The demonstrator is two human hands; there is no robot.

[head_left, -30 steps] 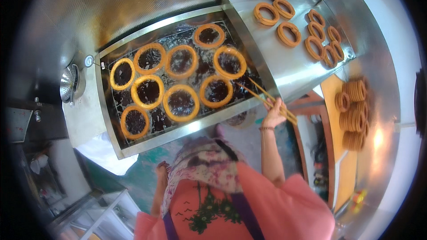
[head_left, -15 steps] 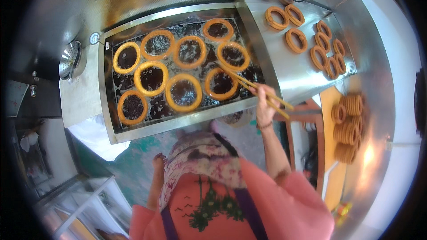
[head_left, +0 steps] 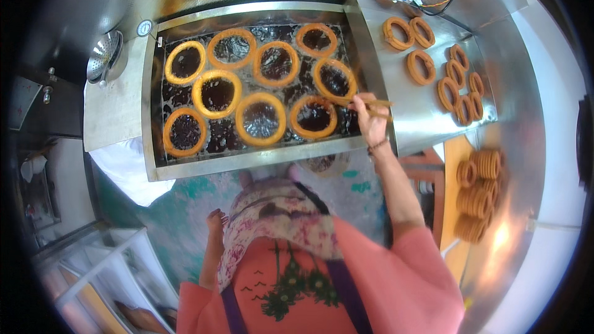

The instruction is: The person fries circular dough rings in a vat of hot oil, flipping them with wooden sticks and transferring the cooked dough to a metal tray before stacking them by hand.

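Note:
My right hand [head_left: 371,122] is closed around a pair of long wooden chopsticks [head_left: 380,104] at the right side of a rectangular fryer [head_left: 260,159]. Their front ends point left, by the lower rim of a brown fried dough ring [head_left: 335,78] and just above another dough ring [head_left: 313,117]; whether they touch either is unclear. Several more rings float in the dark, bubbling oil, among them a paler yellow ring [head_left: 216,94] and a large golden ring [head_left: 260,119]. My left hand [head_left: 215,219] hangs beside my apron [head_left: 272,213], away from the fryer, fingers loosely bent, with nothing seen in it.
Right of the fryer, several finished rings lie on a steel tray [head_left: 402,102]. Stacked rings [head_left: 476,201] stand on a wooden board below it. A metal strainer [head_left: 105,57] and a dial thermometer [head_left: 144,28] are at the left. Wires [head_left: 458,0] hang at the upper right.
My right hand has moved slightly up, and the chopsticks have swung from slanting to nearly level. The view has shifted a little. My left hand stays by my side.

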